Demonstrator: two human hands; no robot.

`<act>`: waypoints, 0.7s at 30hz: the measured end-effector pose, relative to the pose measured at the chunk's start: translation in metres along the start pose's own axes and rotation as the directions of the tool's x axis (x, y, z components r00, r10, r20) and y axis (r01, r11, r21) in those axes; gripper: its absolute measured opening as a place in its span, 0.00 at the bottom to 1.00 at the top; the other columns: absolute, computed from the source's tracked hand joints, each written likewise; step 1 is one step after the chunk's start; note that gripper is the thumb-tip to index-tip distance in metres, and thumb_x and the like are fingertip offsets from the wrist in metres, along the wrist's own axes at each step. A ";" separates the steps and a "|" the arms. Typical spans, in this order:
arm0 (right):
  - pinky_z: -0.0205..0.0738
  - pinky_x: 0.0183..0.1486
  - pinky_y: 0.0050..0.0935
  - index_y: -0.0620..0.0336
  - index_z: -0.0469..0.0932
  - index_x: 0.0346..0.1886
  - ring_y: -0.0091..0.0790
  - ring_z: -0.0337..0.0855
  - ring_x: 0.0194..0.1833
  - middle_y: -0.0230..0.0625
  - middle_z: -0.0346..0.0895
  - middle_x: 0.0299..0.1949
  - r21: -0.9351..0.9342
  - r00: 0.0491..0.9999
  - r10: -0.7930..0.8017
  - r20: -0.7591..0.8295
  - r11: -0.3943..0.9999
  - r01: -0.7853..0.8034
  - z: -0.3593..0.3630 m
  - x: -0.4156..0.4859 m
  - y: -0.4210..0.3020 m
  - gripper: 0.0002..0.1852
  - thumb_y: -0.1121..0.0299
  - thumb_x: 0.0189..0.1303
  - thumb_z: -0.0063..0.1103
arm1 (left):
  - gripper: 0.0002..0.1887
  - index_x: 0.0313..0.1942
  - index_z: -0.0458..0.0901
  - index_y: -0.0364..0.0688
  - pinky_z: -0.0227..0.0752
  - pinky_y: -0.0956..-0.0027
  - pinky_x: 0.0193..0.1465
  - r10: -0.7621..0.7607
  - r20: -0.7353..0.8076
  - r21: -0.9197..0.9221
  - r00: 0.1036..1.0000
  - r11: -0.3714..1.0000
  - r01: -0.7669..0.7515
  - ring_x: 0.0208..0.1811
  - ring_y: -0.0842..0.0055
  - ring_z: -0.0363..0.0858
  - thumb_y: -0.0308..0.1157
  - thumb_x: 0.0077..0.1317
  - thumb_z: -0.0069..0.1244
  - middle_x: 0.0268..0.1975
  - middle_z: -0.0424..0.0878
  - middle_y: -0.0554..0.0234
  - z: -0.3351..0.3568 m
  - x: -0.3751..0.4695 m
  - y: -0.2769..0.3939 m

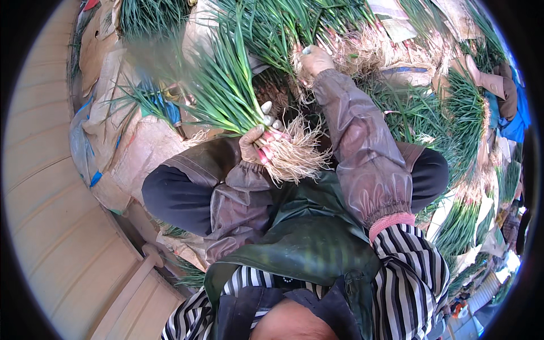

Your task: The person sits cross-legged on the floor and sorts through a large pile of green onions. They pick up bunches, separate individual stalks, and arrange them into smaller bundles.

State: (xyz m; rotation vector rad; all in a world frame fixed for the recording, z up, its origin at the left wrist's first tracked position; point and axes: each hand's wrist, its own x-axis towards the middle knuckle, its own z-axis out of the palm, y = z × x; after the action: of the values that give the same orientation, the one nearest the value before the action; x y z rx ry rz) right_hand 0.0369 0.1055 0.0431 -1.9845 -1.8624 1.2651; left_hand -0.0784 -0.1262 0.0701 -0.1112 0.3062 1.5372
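Observation:
My left hand [253, 142], in a worn glove, is closed round a bundle of green-leaved allium plants [225, 89], just above their pink stem bases. The leaves point up and left, and the pale, tangled roots [293, 155] hang over my lap. Ahead and to the right, my gloved right hand [315, 60] is at the root end of the large pile of similar plants [272, 25]. Its fingers touch stems and roots there; whether they grip any is not plain.
Sacking [140, 157] lies on the left beside a ribbed, pale wall [55, 170]. Loose green leaves [408, 110] and further bundles [461, 221] spread on the right. Another person's boot [486, 80] shows at the upper right. A dark cavity with roots [272, 91] lies between my hands.

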 end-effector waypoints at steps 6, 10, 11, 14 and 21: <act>0.71 0.29 0.21 0.58 0.73 0.43 0.23 0.72 0.32 0.33 0.74 0.36 0.854 0.986 -0.143 0.088 0.521 -0.001 -0.039 -0.013 0.030 0.15 0.67 0.51 0.61 | 0.32 0.64 0.54 0.40 0.72 0.53 0.50 -0.150 0.157 -0.028 0.976 0.987 0.156 0.49 0.61 0.71 0.33 0.59 0.45 0.48 0.73 0.58 0.008 -0.004 0.009; 0.65 0.20 0.18 0.57 0.71 0.37 0.18 0.69 0.24 0.28 0.71 0.25 0.748 0.964 -0.261 0.053 0.650 0.135 -0.038 -0.061 0.028 0.12 0.65 0.52 0.62 | 0.26 0.58 0.61 0.31 0.75 0.50 0.46 0.122 -0.032 0.071 0.992 0.990 -0.119 0.48 0.55 0.75 0.27 0.58 0.44 0.44 0.77 0.49 0.022 -0.003 -0.001; 0.68 0.23 0.23 0.55 0.71 0.37 0.20 0.70 0.23 0.29 0.72 0.23 0.514 0.974 -0.225 0.030 0.839 0.178 -0.041 -0.097 0.016 0.12 0.65 0.53 0.62 | 0.21 0.53 0.66 0.31 0.75 0.48 0.47 -0.050 0.101 0.055 0.994 0.997 0.045 0.51 0.55 0.74 0.25 0.58 0.42 0.42 0.78 0.47 -0.010 -0.001 0.013; 0.72 0.32 0.32 0.54 0.71 0.40 0.33 0.77 0.27 0.34 0.75 0.26 -0.056 0.815 -0.571 -0.104 0.821 0.568 -0.022 -0.145 0.024 0.12 0.68 0.52 0.60 | 0.18 0.49 0.69 0.32 0.72 0.48 0.52 -0.071 -0.033 0.222 0.997 0.972 0.077 0.56 0.55 0.71 0.21 0.56 0.45 0.48 0.76 0.45 0.007 0.002 0.008; 0.72 0.37 0.37 0.51 0.71 0.42 0.43 0.78 0.35 0.35 0.77 0.33 -0.108 0.583 -0.812 -0.013 0.581 0.807 0.011 -0.182 0.057 0.16 0.72 0.47 0.58 | 0.12 0.41 0.74 0.30 0.77 0.61 0.42 -0.302 -0.094 0.166 0.949 0.935 0.314 0.35 0.62 0.81 0.21 0.54 0.46 0.36 0.80 0.48 -0.012 0.010 0.010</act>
State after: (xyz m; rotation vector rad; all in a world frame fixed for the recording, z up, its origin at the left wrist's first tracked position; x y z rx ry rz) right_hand 0.0946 -0.0713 0.0861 -0.8744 -2.3702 0.8021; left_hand -0.0902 -0.1189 0.0570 -0.0658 0.4572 1.1900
